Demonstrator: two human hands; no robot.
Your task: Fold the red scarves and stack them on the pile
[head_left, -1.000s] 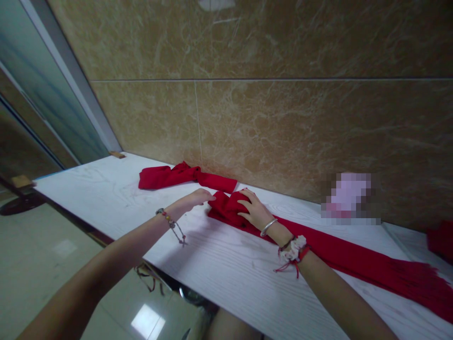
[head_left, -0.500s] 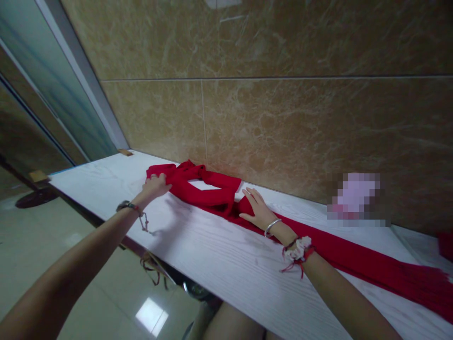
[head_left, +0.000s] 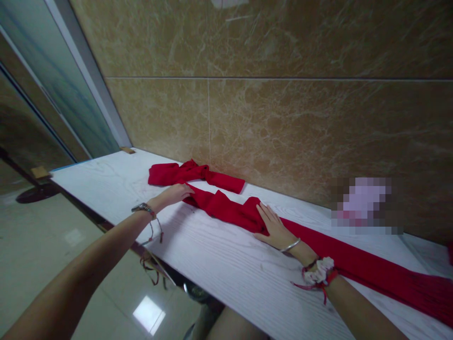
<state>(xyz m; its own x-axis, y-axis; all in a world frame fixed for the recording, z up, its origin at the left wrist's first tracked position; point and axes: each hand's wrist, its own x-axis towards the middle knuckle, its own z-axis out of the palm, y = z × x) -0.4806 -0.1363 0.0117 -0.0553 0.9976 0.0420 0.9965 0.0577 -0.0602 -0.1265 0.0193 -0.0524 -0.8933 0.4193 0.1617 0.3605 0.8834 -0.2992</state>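
A long red scarf [head_left: 354, 264] lies along a white wood-grain table [head_left: 230, 264], close to the wall. Its far part [head_left: 191, 174] is folded back and bunched near the wall. My right hand [head_left: 274, 229] lies flat on the scarf's middle, fingers stretched out, pressing it down. My left hand [head_left: 176, 192] reaches to the fold of the scarf at the left, its fingers resting on the cloth edge; whether they pinch it I cannot make out. Both wrists wear bracelets.
A brown marble-tile wall [head_left: 283, 118] rises right behind the table. A glass door with a grey frame [head_left: 71, 80] stands at the left. The table's front edge [head_left: 106, 226] drops to a shiny tiled floor [head_left: 53, 255]. A small wooden block [head_left: 127, 150] sits at the far corner.
My left hand came back from the scarf's far bunched end to the fold nearer me. The scarf's middle is now drawn out flatter. My right hand slid a little toward me.
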